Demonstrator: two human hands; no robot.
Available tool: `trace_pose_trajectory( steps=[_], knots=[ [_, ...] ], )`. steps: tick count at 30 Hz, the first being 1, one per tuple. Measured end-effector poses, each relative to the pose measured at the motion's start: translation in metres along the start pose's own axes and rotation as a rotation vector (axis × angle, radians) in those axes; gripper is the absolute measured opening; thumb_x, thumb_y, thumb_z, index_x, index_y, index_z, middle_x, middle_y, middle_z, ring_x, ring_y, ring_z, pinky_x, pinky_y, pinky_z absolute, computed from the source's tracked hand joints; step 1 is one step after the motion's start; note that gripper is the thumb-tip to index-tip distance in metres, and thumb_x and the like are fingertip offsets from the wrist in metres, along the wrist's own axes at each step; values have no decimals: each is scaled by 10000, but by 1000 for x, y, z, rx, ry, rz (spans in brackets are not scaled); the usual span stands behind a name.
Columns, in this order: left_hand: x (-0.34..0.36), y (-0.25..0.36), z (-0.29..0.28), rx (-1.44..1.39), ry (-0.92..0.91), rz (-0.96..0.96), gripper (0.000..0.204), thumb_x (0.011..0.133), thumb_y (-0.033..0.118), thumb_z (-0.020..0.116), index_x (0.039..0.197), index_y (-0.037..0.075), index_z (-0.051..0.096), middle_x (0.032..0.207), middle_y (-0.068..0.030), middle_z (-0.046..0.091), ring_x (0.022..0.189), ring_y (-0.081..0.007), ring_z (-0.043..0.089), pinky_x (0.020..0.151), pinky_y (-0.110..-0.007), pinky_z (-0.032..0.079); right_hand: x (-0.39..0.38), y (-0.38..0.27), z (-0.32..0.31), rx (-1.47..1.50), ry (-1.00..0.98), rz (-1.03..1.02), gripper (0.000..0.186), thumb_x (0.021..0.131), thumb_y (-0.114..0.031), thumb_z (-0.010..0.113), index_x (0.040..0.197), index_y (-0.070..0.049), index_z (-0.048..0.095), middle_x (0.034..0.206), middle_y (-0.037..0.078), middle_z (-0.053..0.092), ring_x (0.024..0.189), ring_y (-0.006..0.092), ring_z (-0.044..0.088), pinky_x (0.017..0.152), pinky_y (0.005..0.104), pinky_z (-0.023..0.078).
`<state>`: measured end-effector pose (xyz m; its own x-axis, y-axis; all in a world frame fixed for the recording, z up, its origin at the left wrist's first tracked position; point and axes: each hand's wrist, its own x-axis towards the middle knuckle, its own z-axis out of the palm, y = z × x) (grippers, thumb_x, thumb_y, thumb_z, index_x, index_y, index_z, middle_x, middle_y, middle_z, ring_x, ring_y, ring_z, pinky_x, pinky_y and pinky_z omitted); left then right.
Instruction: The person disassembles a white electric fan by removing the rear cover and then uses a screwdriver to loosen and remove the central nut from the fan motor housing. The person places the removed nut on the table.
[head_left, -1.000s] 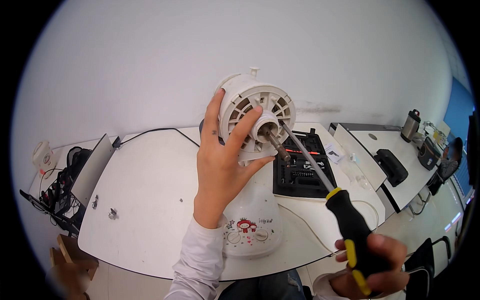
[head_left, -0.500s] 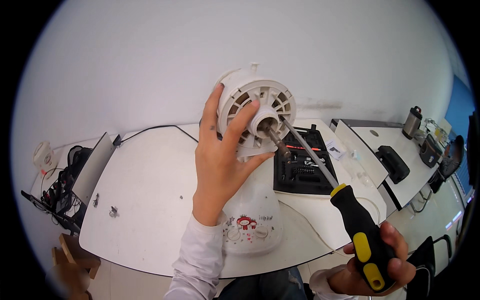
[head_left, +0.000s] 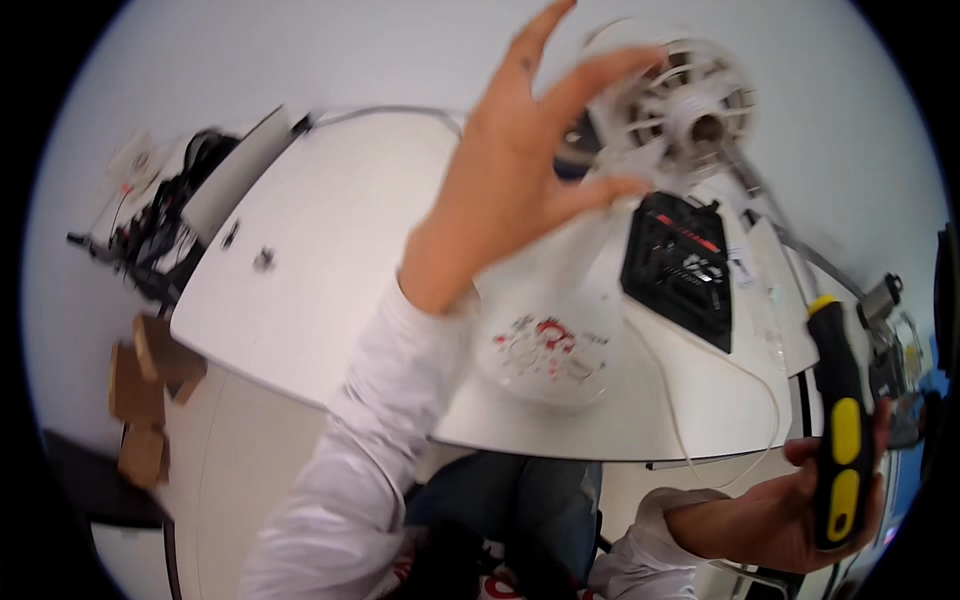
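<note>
While right hand (head_left: 775, 525) grips screwdriver (head_left: 838, 370), roomy tabletop (head_left: 340, 240), floor (head_left: 260, 460) past edge (head_left: 540, 457)

Brown cardboard (head_left: 137, 388) on pale floor (head_left: 245, 455), desk divider (head_left: 236, 172), metallic flask (head_left: 881, 298)

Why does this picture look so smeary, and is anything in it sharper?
In the head view, blur, probably from movement, smears the white slotted housing and the red pattern on the white base; in the head view, the left hand is softened too, while the screwdriver in the right hand has a crisper handle; the head view's fisheye corners are black.
</note>
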<state>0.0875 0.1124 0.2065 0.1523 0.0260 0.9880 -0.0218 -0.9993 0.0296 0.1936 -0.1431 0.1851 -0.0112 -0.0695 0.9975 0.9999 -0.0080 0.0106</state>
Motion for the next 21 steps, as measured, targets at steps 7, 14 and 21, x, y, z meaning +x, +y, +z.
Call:
trace_pose_trajectory(
  steps=[7, 14, 21],
  knots=[
    [-63, -55, -88, 156, -292, -435, 326, 813, 192, 689, 1121, 104, 629, 1118, -17, 640, 1044, -166, 584, 929, -372, 437, 8, -1, 0, -42, 18, 19, 315, 847, -179, 654, 1085, -10, 538, 1099, 229, 598, 801, 229, 631, 590, 221, 390],
    [-159, -101, -88, 273, -740, -797, 236, 793, 111, 671, 1028, 129, 684, 1024, -43, 656, 870, -190, 601, 747, -326, 483, 0, -5, -7, 41, -93, 66, 382, 838, -261, 658, 1125, -95, 468, 1236, 187, 487, 1001, 257, 556, 823, 265, 366],
    [-184, -107, -72, 381, -833, -835, 222, 795, 117, 647, 1009, 145, 698, 975, -57, 653, 865, -231, 604, 746, -339, 491, -13, -8, -16, 83, -196, 141, 457, 828, -343, 662, 1164, -181, 399, 1374, 144, 377, 1201, 285, 481, 1055, 309, 342]
  ],
)
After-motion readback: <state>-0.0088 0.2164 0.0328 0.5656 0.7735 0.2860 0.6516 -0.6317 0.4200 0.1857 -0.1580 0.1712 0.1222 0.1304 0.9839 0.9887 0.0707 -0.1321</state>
